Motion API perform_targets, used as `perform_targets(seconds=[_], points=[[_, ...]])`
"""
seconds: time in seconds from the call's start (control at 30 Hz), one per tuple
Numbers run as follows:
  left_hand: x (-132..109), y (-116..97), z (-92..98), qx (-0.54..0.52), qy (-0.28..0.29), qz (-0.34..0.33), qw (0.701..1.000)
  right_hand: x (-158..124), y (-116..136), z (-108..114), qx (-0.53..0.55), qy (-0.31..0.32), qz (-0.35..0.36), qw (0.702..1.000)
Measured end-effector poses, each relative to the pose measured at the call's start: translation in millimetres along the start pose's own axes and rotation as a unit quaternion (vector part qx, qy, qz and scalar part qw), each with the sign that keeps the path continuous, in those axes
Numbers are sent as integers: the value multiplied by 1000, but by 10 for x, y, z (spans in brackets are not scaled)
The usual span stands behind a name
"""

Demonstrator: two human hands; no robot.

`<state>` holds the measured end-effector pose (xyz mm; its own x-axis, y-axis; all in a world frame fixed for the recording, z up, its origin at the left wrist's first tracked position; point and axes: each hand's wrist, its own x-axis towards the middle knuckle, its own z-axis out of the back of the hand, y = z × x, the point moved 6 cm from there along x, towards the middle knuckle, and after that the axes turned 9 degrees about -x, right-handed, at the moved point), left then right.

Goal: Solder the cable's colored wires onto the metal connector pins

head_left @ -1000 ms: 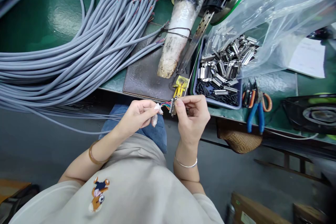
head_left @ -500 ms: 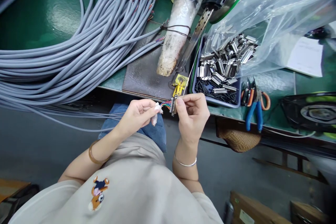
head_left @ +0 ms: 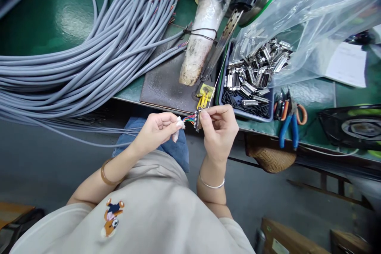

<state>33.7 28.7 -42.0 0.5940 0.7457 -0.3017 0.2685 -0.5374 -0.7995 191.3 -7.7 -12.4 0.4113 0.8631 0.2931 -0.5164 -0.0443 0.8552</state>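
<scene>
Between thumb and fingers, my left hand (head_left: 160, 129) pinches a gray cable end whose fingertip area is wrapped in white tissue (head_left: 179, 123). Thin coloured wires (head_left: 189, 118) run from there to a metal multi-pin connector (head_left: 197, 120), which my right hand (head_left: 219, 129) grips by its side. The connector is held at the bench's front edge, close to a small yellow clamp (head_left: 204, 99). Whether it touches the clamp I cannot tell. The cable inside my left hand is mostly hidden by the fingers.
A large bundle of gray cables (head_left: 74, 71) covers the bench's left. A white wrapped tube (head_left: 195, 47) lies above a dark plate (head_left: 163, 91). At right are a bin (head_left: 258, 118) of connectors under a plastic bag (head_left: 315, 16), blue-handled pliers (head_left: 288, 129) and a black fan-like object (head_left: 354, 127).
Almost nothing differs. The whole view has shifted very slightly, and both hands keep the same hold on the cable end and the connector.
</scene>
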Motion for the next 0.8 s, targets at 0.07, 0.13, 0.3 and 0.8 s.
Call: perform_targets(seconds=[0.07, 0.13, 0.3, 0.8], points=[[-2, 0, 4, 1, -2, 8, 1000, 5, 12, -5, 1, 3, 5, 1000], [0, 2, 6, -3, -4, 15, 1000, 9, 18, -10, 3, 5, 6, 1000], [10, 11, 9, -18, -2, 29, 999, 20, 34, -23, -7, 5, 6, 1000], [16, 42, 27, -30, -12, 31, 999, 3, -19, -22, -8, 6, -4, 1000]])
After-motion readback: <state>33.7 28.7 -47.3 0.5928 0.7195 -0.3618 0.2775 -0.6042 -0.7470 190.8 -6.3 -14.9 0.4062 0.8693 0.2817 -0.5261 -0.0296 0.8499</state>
